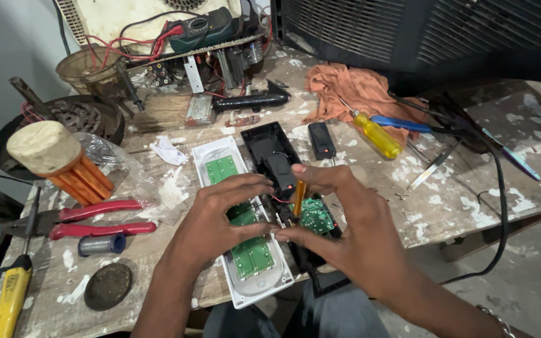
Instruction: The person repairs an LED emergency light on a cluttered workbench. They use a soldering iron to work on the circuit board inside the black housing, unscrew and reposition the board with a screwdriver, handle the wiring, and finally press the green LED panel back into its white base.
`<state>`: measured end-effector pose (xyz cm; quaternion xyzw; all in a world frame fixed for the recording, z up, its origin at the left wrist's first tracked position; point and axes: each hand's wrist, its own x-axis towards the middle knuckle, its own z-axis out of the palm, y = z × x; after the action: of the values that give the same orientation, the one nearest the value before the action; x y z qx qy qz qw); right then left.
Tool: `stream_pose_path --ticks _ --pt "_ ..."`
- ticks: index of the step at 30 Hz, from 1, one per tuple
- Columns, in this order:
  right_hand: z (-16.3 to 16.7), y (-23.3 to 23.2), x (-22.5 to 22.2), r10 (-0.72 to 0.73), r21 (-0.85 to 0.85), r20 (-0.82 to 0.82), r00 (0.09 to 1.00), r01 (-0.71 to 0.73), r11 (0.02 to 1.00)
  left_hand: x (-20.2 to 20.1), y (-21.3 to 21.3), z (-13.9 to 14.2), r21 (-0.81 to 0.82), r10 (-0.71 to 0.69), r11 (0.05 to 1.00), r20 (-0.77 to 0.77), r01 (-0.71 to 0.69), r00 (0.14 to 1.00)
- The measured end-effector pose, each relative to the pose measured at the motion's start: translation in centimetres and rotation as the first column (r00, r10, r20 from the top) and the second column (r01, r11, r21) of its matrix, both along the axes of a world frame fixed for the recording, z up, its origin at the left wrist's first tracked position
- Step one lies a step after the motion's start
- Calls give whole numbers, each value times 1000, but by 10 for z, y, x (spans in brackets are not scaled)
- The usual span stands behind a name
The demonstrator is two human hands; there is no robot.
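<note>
The right hand [352,231] pinches a small amber screwdriver [298,197] upright between thumb and fingers, its tip on the green circuit board [316,216] in the black casing [270,147]. The left hand [220,216], at nine o'clock of the tool, has its grip open, fingertips resting on the white casing [217,150] on the counter [446,200].

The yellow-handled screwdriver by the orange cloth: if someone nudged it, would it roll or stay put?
The yellow-handled screwdriver would probably roll a little: its handle looks round and smooth. The rough, paint-flecked table and the orange cloth against its upper end would likely stop it soon. It looks stiff, and fairly light for its size.
</note>
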<state>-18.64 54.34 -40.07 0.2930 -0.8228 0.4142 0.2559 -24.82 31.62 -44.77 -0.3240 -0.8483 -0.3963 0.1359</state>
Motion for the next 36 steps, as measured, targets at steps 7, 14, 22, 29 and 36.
stream_pose_path --ticks 7,14,22,29,36 --pt "-12 -4 3 -197 -27 -10 980 197 980 -1 0 2 -1 3 1000 -1 -3 1000" --pt "-4 -2 7 24 -80 100 995 -16 997 0 -2 2 4 -6 1000 -14 6 1000" --pt "2 -7 7 -40 -14 -105 994 39 999 0 -6 1 0 -20 1000 -31 20 999" --pt "0 -11 9 -141 -62 13 990 141 988 1 -7 3 18 -7 1000 -18 8 1000" --pt "18 -9 13 57 -95 254 965 -34 995 1 -10 5 8 -7 1000 10 7 1000"
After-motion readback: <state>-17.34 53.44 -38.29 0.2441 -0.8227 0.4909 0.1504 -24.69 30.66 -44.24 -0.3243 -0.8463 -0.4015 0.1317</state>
